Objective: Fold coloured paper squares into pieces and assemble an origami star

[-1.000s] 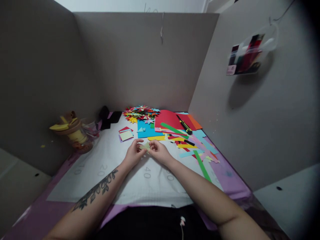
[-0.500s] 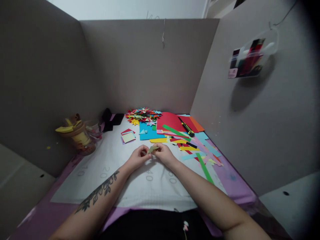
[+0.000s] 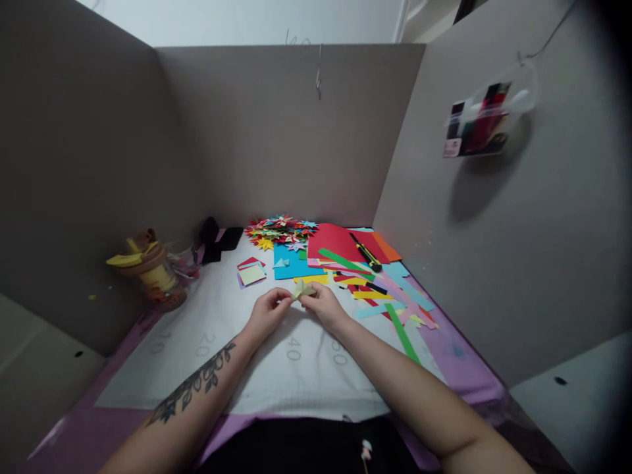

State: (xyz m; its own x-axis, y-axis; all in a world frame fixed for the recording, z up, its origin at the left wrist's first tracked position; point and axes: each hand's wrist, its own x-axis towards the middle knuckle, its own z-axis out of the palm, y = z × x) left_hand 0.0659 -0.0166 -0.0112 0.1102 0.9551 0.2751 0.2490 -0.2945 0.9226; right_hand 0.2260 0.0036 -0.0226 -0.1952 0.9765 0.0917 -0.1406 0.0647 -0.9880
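Note:
A small pale green piece of folded paper (image 3: 302,288) is held up between my two hands above the white sheet. My left hand (image 3: 270,312) pinches its left edge with thumb and fingertips. My right hand (image 3: 323,305) grips the right side, its fingers partly covering the paper. Beyond the hands lies a little light blue folded paper (image 3: 282,263) on a blue sheet (image 3: 299,266). To their left is a small stack of paper squares (image 3: 251,274), a pale yellow one on top.
A pile of colourful folded paper stars (image 3: 279,230) lies at the back. Red sheets (image 3: 333,242), a utility knife (image 3: 366,253) and scattered paper strips (image 3: 402,332) are at right. A pot (image 3: 155,273) stands at left; a plastic holder (image 3: 481,125) hangs on the right wall.
The folded paper has turned and opened somewhat, now showing a raised point. My left fingers have shifted to its left edge. The view has tilted slightly.

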